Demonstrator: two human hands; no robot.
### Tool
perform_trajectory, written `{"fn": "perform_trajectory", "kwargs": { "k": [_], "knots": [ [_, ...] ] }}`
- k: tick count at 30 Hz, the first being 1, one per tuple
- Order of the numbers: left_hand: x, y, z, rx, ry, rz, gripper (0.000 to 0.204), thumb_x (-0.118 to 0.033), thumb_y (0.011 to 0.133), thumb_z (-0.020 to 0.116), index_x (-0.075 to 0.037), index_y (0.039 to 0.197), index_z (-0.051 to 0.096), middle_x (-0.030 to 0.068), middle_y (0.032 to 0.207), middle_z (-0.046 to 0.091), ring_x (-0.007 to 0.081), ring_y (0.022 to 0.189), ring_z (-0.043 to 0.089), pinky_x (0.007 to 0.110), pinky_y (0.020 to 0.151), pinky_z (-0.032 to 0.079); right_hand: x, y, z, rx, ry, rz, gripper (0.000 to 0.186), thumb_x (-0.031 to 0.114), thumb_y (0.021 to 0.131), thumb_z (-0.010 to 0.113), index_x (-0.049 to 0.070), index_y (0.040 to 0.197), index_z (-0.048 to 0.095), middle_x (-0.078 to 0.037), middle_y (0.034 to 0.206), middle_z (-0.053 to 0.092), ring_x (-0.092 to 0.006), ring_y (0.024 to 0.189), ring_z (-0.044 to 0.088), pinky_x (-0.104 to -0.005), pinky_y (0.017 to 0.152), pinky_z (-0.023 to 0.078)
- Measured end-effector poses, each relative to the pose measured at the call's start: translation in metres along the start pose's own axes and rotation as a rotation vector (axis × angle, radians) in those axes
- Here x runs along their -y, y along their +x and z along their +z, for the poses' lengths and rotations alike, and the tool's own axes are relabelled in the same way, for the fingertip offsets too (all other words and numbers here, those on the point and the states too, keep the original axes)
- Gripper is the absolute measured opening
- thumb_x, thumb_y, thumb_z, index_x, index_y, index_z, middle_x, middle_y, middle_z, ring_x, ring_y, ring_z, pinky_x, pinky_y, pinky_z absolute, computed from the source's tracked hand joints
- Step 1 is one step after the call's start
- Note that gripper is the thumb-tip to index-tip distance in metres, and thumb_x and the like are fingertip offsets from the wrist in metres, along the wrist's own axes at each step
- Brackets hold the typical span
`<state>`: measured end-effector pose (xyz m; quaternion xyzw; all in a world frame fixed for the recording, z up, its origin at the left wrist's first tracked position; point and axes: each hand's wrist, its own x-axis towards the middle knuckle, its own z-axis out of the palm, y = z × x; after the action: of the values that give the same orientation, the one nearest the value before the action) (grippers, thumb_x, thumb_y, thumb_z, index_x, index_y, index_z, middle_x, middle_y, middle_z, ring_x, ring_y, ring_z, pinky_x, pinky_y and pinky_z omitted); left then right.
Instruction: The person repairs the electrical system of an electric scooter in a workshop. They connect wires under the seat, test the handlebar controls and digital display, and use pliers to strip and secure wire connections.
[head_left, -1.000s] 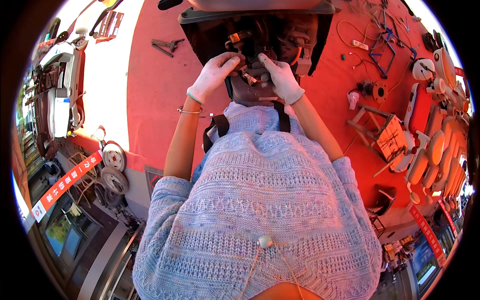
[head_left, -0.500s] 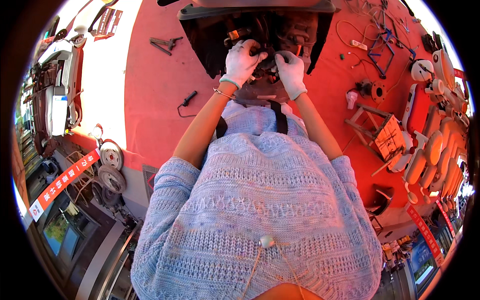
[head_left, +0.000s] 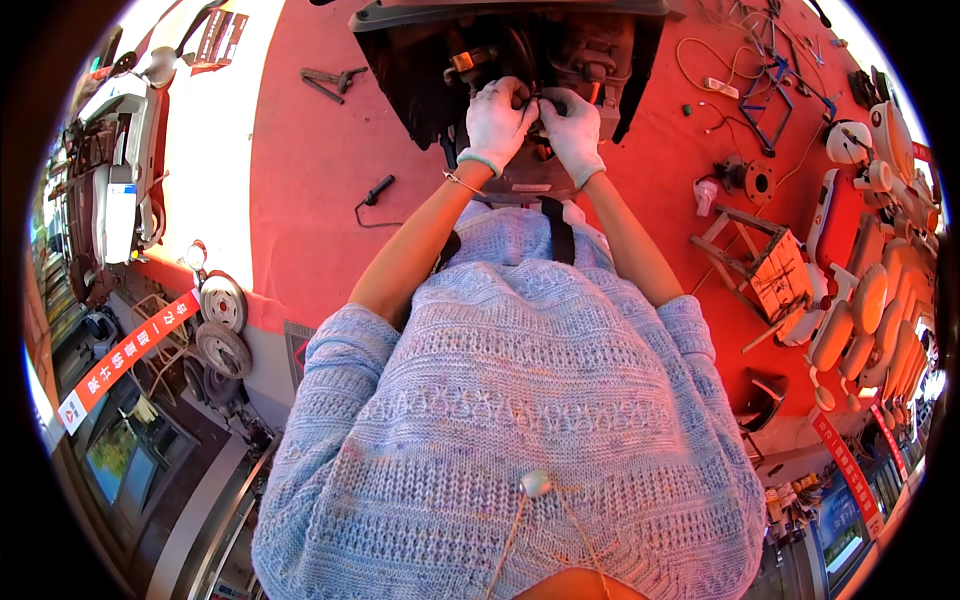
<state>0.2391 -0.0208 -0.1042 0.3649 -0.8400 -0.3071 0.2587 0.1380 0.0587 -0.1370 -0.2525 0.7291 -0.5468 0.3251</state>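
Both my hands, in white work gloves with dark fingertips, are at the opened, dark front of a vehicle, probably a scooter. My left hand has its fingers curled and pinched together among dark parts. Close beside it, nearly touching, my right hand closes thumb and forefinger on something small and dark. What each hand grips is too small and shadowed to name. An orange-marked part sits above my left hand, and a dull metal assembly lies behind my right hand.
A black-handled tool and a metal tool lie on the red floor to the left. On the right are a wooden stool, a blue metal frame, loose cables and several seats. Wheels stand at the left.
My hands have come closer together, their fingertips now almost meeting. The left moved right, the right slightly left. My view has shifted a little.
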Motion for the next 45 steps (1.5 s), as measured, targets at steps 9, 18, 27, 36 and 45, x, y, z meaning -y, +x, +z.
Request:
{"fn": "perform_trajectory", "kwargs": {
  "k": [9, 18, 27, 36, 45],
  "knots": [
    [-0.009, -0.014, -0.021, 0.173, -0.023, -0.164, 0.025, -0.020, 0.073, 0.061, -0.014, 0.097, 0.064, 0.0070, 0.087, 0.063, 0.0243, 0.072, 0.060, 0.033, 0.067, 0.048, 0.012, 0.002, -0.011, 0.064, 0.263, 0.280, 0.027, 0.024, 0.082, 0.066, -0.003, 0.086, 0.064, -0.007, 0.066, 0.062, -0.0117, 0.052, 0.055, -0.0250, 0.050, 0.044],
    [0.010, -0.003, -0.015, 0.142, -0.191, -0.193, 0.028, -0.013, 0.072, 0.064, -0.010, 0.100, 0.062, 0.0114, 0.091, 0.066, 0.0287, 0.085, 0.063, 0.034, 0.077, 0.049, 0.054, 0.004, -0.004, 0.112, -0.110, 0.196, 0.034, 0.031, 0.073, 0.069, -0.001, 0.083, 0.063, -0.010, 0.069, 0.063, -0.0192, 0.060, 0.060, -0.0307, 0.058, 0.048],
    [0.021, 0.001, -0.003, 0.158, -0.279, -0.194, 0.025, -0.011, 0.072, 0.064, -0.009, 0.097, 0.061, 0.0114, 0.090, 0.067, 0.0266, 0.087, 0.065, 0.034, 0.076, 0.051, 0.061, -0.007, 0.013, -0.106, -0.728, 0.046, 0.031, 0.032, 0.075, 0.063, 0.002, 0.084, 0.063, -0.016, 0.081, 0.065, -0.0339, 0.082, 0.062, -0.0405, 0.073, 0.048],
    [0.023, 0.003, 0.006, 0.010, -0.217, -0.016, 0.025, -0.003, 0.068, 0.061, -0.010, 0.092, 0.060, 0.0098, 0.086, 0.065, 0.0306, 0.084, 0.061, 0.039, 0.076, 0.045, 0.050, -0.001, 0.018, -0.156, -0.578, 0.115, 0.027, 0.029, 0.071, 0.062, 0.002, 0.077, 0.062, -0.016, 0.072, 0.064, -0.0334, 0.073, 0.062, -0.0403, 0.067, 0.048],
    [0.015, -0.002, -0.006, -0.002, -0.089, 0.142, 0.025, -0.007, 0.074, 0.060, -0.014, 0.097, 0.059, 0.0071, 0.087, 0.060, 0.0291, 0.084, 0.058, 0.039, 0.074, 0.046, 0.042, -0.012, -0.025, 0.057, -0.429, 0.031, 0.022, 0.024, 0.075, 0.063, 0.002, 0.080, 0.060, -0.011, 0.071, 0.064, -0.0223, 0.069, 0.063, -0.0323, 0.062, 0.048]
  ]
}}
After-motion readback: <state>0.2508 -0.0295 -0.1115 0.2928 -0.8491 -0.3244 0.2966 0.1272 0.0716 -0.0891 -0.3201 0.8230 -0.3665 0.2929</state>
